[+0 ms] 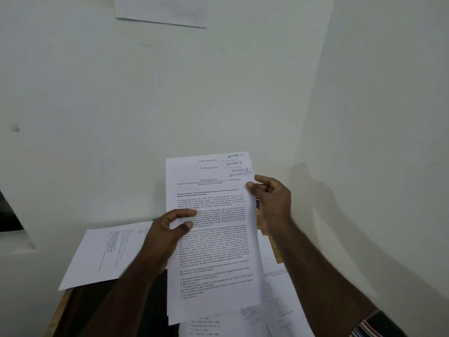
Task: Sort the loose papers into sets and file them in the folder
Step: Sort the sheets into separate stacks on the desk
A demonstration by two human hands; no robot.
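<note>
While held upright, long axis vertical, headings up, paper stack (213,229) is pinched by left hand (167,235) mid-edge, right hand (271,199) upper corner.

Held sheaf of papers (213,229), upright before the wall (97,93), sheets staggered so four headings step up behind one another at top; left hand (167,237) on its left edge, right hand (272,198) at its upper right edge; loose sheet (107,254) on the table (80,310) to the left; further papers (274,312) on the table below and right, beneath the sheaf; one sheet (160,10) on the wall above.
</note>
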